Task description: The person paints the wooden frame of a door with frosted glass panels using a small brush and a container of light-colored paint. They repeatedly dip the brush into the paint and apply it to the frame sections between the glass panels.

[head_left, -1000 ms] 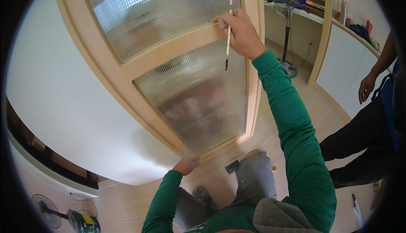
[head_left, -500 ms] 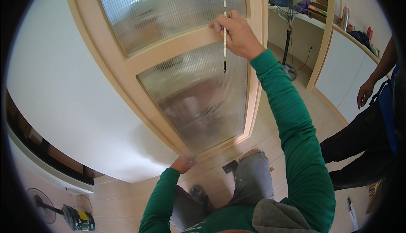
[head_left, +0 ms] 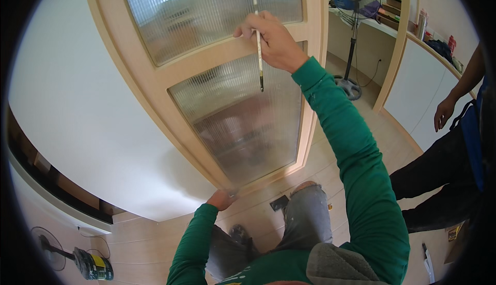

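My right hand (head_left: 271, 39) is closed round a slim paintbrush (head_left: 259, 52) with a pale, speckled handle. One end of the brush is whitish and points away from me; the other, dark end points back toward me. The hand is at the middle crossbar of a pale wooden door (head_left: 201, 52) with ribbed glass panels (head_left: 248, 125). Down at the door's near lower corner, my left hand (head_left: 221, 200) has its fingers curled. Whatever it grips there is blurred and too small to make out.
A white panel (head_left: 108, 104) adjoins the door on the left. A standing fan (head_left: 354, 37) and white cabinets (head_left: 413, 88) are at the right. Another person's hand (head_left: 444, 114) hangs near the cabinets. A dark bucket (head_left: 93, 264) stands lower left, a knife-like tool (head_left: 428, 264) lower right.
My right hand has moved a little to the left along the crossbar, carrying the brush, which now tilts slightly. My left hand stays at the lower corner.
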`<state>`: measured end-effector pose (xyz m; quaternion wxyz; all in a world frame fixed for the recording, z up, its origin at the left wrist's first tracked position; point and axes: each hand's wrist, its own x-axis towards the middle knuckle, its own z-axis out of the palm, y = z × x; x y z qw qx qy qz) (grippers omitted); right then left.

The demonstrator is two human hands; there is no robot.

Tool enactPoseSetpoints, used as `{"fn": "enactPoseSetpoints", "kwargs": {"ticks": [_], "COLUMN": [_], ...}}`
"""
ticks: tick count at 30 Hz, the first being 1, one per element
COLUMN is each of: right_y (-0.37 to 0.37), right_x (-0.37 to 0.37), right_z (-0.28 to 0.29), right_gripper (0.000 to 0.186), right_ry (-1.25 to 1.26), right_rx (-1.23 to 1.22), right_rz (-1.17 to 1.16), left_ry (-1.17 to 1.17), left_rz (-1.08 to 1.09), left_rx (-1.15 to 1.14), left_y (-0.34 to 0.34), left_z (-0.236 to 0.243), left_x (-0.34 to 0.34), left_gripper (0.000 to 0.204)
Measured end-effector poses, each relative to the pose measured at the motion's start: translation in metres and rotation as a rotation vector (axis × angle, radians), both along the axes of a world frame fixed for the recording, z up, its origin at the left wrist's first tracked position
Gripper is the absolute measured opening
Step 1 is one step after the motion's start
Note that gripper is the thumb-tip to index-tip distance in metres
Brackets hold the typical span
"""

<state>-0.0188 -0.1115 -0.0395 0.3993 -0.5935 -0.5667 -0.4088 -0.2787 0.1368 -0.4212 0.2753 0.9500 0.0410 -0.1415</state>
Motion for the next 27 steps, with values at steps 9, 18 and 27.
{"fn": "enactPoseSetpoints", "kwargs": {"ticks": [9,18,27], "right_y": [-0.092,-0.215,-0.08], "right_x": [-0.127,-0.314,-0.064], "right_z": [-0.22,-0.356,-0.189], "right_gripper": [0.034,0.01,0.04], "right_ry": [0.426,1.306,0.348], "right_rx": [-0.051,0.058,0.239], "right_rz": [-0.247,-0.649,-0.4], "left_ry": [-0.045,0.061,0.089], "left_rz": [0.076,0.024,0.158], "left_rx": [-0.028,-0.044,-0.144], "left_y": [0.008,-0.005,-0.006], "left_z": [-0.003,0.003,-0.008], "left_x": [-0.008,-0.009,-0.002], "left_gripper": [0.049,0.05,0.05]}}
